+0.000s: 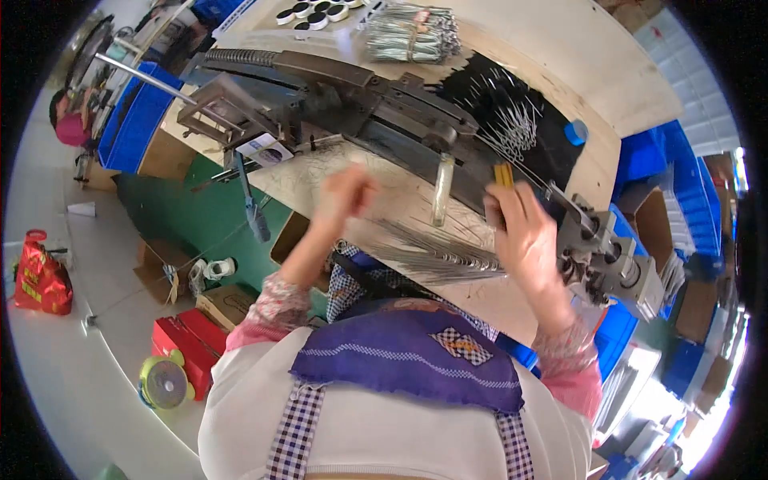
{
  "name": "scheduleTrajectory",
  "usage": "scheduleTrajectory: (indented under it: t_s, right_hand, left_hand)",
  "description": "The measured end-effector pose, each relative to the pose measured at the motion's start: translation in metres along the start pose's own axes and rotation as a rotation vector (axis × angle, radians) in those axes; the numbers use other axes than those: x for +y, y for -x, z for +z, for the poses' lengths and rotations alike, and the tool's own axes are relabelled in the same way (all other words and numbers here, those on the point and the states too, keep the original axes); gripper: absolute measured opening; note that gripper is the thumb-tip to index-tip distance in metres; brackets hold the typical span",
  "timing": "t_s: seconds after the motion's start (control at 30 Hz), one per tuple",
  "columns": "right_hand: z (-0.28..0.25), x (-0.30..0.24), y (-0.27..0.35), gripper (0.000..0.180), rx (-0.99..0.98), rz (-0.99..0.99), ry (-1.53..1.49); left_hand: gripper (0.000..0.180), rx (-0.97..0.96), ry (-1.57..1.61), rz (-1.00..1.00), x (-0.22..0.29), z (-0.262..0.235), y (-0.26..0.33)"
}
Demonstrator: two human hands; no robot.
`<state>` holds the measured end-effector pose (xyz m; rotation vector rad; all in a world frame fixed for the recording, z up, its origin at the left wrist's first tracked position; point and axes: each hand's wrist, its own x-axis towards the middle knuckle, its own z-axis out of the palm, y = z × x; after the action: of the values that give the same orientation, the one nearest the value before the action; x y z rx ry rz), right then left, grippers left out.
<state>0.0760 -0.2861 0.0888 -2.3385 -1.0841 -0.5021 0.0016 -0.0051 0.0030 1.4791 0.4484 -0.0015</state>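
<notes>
My left hand (348,194), slightly smeared by motion, is raised over the near side of the wooden bench; its fingers are curled, and anything in them is too small to make out. My right hand (526,232) has its fingers bent at the near edge of the long dark metal machine (400,108), against a yellow block (503,175). What those fingers hold is hidden. Between my hands lies a fanned bunch of thin metal wires (444,254) at the bench's front edge. A clear tube-like piece (442,190) sticks out from the machine toward me.
Beyond the machine, bent wire pieces (512,132) lie on a black sheet, near a blue round cap (575,132). A tied wire bundle (412,34) and black-topped round pieces (318,20) are farther back. Metal clamp blocks (612,260) stand right; a metal frame (228,112) stands left.
</notes>
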Motion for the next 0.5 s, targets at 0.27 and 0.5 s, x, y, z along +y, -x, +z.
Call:
scheduleTrajectory:
  t_s: [0.27, 0.5]
  right_hand:
    - [0.057, 0.085, 0.027, 0.02, -0.025, 0.417, 0.308]
    - [-0.059, 0.006, 0.044, 0.015, -0.291, 0.51, -0.212]
  left_hand:
    - [0.039, 0.218, 0.309, -0.032, 0.021, -0.038, -0.018]
    - [0.021, 0.267, 0.414, 0.43, 0.021, 0.031, 0.008]
